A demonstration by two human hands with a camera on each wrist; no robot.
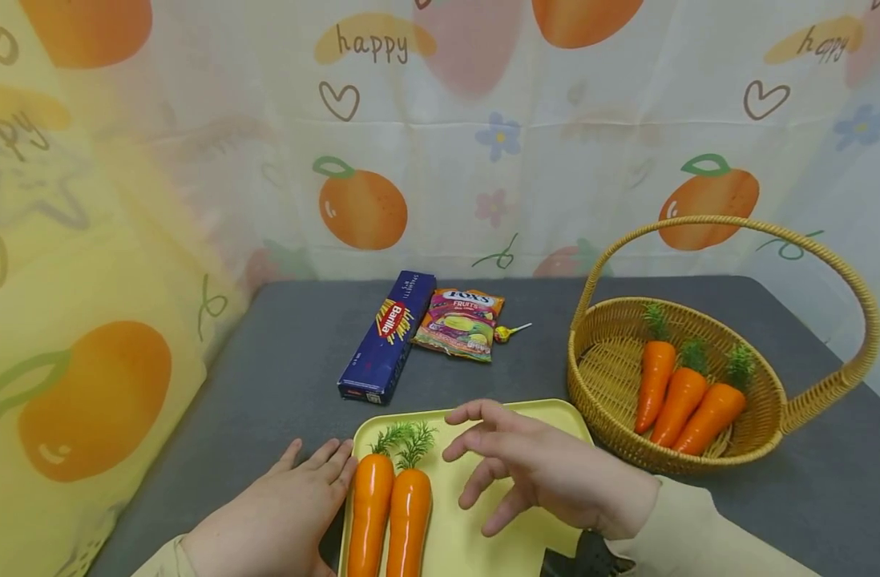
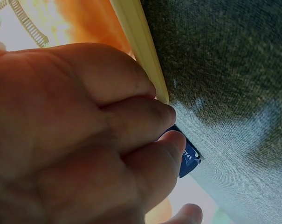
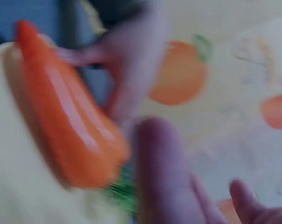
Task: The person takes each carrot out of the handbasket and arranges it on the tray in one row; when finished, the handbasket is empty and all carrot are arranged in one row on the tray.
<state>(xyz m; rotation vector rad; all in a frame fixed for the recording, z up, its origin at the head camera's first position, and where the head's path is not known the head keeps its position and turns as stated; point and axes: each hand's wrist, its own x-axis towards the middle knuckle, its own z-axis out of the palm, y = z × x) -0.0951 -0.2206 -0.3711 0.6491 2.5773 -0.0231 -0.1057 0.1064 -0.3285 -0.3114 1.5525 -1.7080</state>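
Two orange carrots with green tops, a left carrot (image 1: 371, 513) and a right carrot (image 1: 409, 521), lie side by side on the left part of a pale yellow tray (image 1: 476, 553). My left hand (image 1: 281, 505) rests at the tray's left rim, fingers extended along it; the left wrist view shows its fingertips (image 2: 166, 114) against that rim. Over the middle of the tray hovers my right hand (image 1: 534, 469), fingers spread and loosely bent, nothing between them. The right wrist view is blurred and shows a carrot (image 3: 71, 112) beside that hand.
A wicker basket (image 1: 591, 401) with a tall handle stands on the right, holding three carrots (image 1: 681, 405). Behind the tray lie a blue spaghetti box (image 1: 385, 340), a candy bag (image 1: 458, 324) and a lollipop (image 1: 503, 333). A dark object (image 1: 584, 557) sits under the right wrist.
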